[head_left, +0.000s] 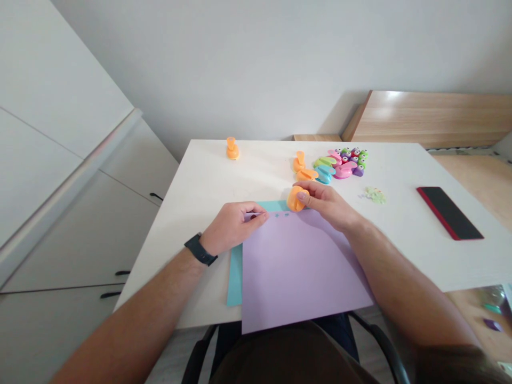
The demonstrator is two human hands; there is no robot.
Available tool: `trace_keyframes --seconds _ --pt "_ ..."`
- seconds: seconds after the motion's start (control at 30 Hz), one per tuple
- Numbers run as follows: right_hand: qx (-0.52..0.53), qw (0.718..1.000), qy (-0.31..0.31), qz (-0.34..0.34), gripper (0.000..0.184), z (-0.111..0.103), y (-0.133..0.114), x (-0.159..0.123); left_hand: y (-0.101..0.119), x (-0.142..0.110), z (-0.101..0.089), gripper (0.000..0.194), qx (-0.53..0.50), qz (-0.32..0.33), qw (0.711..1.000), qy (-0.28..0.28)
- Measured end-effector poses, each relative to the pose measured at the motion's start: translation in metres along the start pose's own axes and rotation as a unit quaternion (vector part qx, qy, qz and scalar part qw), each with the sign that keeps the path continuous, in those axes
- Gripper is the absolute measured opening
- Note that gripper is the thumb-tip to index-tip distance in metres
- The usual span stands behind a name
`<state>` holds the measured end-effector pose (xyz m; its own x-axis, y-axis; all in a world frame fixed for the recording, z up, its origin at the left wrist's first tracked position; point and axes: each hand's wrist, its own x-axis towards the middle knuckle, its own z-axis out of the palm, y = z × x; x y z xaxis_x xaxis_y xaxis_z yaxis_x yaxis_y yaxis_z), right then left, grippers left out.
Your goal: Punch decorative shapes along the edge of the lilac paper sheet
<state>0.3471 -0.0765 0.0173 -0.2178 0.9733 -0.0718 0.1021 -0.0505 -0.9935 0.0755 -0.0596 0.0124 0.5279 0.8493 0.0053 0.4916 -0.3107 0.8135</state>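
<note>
White table (pixel 160 277), left fingers (pixel 261 214) pinching purple paper (pixel 300 266), right fingers (pixel 301 195) gripping orange punch (pixel 294 200)

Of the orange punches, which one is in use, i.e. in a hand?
The one in the right hand, at the top edge of the purple sheet; the other orange punches stand untouched on the table.

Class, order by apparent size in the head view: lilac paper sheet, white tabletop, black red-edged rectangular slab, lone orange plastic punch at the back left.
1. White tabletop
2. Lilac paper sheet
3. Black slab
4. Lone orange punch
</note>
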Motion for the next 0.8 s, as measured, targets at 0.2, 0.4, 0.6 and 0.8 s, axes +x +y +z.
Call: trace_keyframes --seconds 0.2,0.4,0.6,0.8 --pt "-0.019 1.000 -0.004 -0.014 0.042 -0.002 0.001 0.000 0.000 0.000 0.000 0.033 -0.010 -0.008 1.000 -0.002" --pt "-0.027 0.999 -0.034 -0.020 0.039 -0.005 -0.002 -0.002 0.000 -0.001 0.000 0.032 -0.020 -0.011 1.000 -0.002" --pt "-0.038 0.997 -0.068 -0.002 0.041 -0.007 -0.006 -0.006 0.000 0.000 0.001 0.033 -0.020 -0.009 1.000 0.001" --pt "-0.050 0.995 -0.090 0.009 0.036 -0.007 -0.013 -0.008 0.001 0.000 0.001 0.034 -0.019 -0.011 1.000 0.007"
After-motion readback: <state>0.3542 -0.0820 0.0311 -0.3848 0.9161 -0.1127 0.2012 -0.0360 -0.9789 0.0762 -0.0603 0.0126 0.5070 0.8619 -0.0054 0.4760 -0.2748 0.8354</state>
